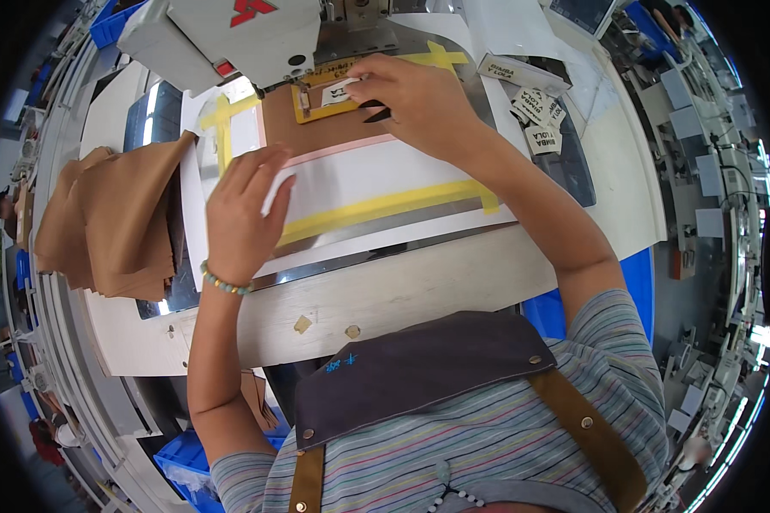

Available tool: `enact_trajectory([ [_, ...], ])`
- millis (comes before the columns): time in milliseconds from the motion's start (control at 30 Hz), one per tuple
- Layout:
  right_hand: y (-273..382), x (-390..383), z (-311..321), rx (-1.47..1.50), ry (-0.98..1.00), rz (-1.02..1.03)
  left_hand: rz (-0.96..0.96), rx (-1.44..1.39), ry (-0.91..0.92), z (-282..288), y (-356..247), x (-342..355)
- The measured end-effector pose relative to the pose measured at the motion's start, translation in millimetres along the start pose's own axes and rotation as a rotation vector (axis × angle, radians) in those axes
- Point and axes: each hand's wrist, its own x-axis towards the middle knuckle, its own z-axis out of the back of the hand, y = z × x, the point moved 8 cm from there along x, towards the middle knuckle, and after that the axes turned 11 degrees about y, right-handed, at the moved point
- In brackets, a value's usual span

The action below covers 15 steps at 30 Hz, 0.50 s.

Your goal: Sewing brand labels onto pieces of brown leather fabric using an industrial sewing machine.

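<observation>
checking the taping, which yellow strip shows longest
The lower yellow strip, running from beside the left hand towards the right forearm; the other yellow pieces all show shorter.

The right hand (426, 107) hides the yellow frame (327, 113) — in part.

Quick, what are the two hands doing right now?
Left hand: open, at the edge of a flat, pink-bordered brown sheet.
Right hand: holding a slim black pointed tool.
</observation>
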Motion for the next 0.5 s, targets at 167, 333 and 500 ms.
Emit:
enact_trajectory([
  [167,-16.6,32.1,-53.1,-0.167,0.118,0.123,-0.021,-0.010,0.129,-29.3,13.2,17.8],
  [333,-26.3,34.9,-67.3,-0.330,0.123,0.095,-0.024,0.076,0.177,-54.7,29.5,32.5],
  [500,-28.7,30.4,-63.2,-0.183,0.246,0.009,-0.063,0.125,0.213,-73.5,35.3,45.7],
])
